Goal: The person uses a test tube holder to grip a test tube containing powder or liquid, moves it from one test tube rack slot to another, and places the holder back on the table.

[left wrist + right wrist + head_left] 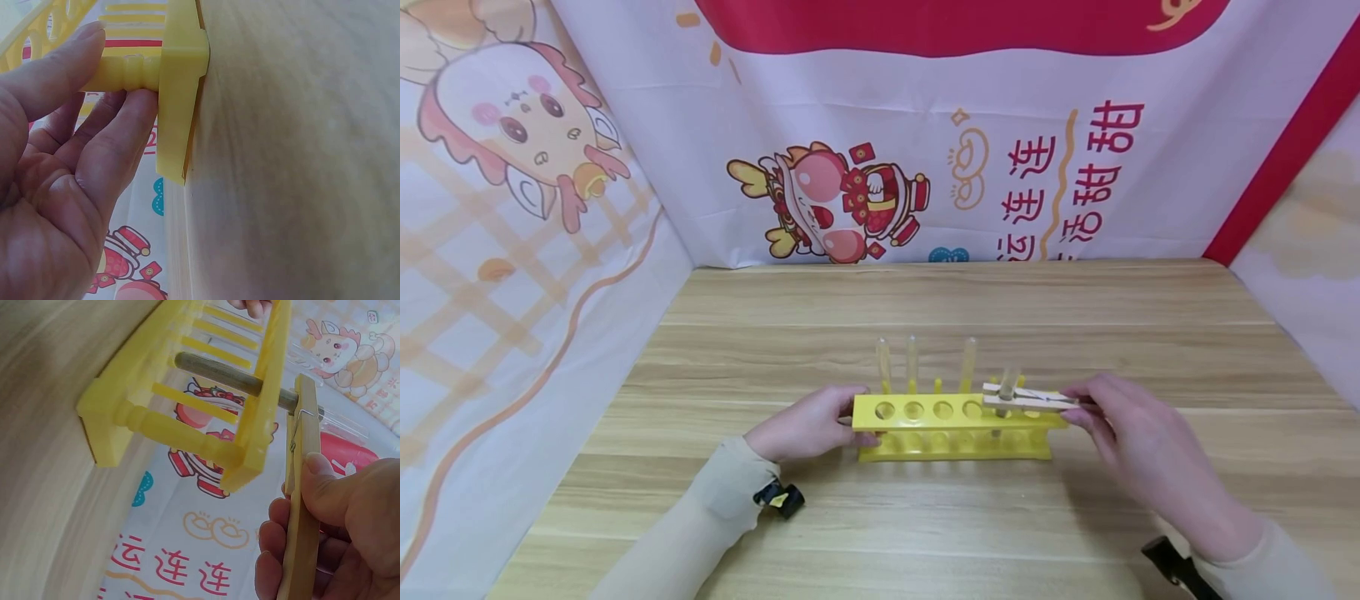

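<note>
Fingers (119, 140) of the left hand (805, 425), reaching from lower left, pinch the left post (134, 72) of the rack (951, 422). Three tubes (913, 362) stand along its back; rightward, a dark tube (219, 371) passes through a hole, gripped by a clamp (304, 519) pinched between thumb and fingers of the right hand (1142, 446).

Cartoon-printed white cloth (940, 108) hangs behind a wood-grain table (955, 517).
</note>
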Motion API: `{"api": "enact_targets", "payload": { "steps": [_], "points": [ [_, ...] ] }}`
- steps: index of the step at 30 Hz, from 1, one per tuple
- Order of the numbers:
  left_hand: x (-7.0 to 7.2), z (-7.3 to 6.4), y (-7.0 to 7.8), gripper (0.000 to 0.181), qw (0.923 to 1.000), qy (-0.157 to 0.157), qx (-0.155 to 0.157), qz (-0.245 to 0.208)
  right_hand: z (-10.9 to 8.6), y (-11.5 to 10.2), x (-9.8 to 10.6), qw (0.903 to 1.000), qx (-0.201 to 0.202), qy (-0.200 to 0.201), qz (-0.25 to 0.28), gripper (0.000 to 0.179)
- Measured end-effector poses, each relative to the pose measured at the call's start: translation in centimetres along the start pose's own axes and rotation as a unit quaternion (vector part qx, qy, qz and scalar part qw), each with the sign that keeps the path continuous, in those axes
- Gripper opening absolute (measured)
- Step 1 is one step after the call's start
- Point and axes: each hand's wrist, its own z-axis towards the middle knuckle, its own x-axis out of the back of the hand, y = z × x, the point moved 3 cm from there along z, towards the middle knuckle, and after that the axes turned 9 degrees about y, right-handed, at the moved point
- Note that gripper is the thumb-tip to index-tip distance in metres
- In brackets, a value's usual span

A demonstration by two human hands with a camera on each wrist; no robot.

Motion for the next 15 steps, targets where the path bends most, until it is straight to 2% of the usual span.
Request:
{"api": "enact_targets", "payload": {
  "steps": [5,11,15],
  "points": [
    [0.0,0.0,0.0,0.029,1.0,0.0,0.0,-0.001,0.6,-0.1,0.7,1.0,0.004,0.005,-0.004,0.018],
    [0.0,0.0,0.1,0.029,1.0,0.0,-0.003,-0.001,1.5,-0.3,1.6,0.9993,0.022,0.03,-0.002,0.053],
    [0.0,-0.1,0.1,0.028,1.0,0.0,-0.006,0.0,2.0,-0.5,2.2,0.9991,0.026,0.033,-0.006,0.056]
  ]
}}
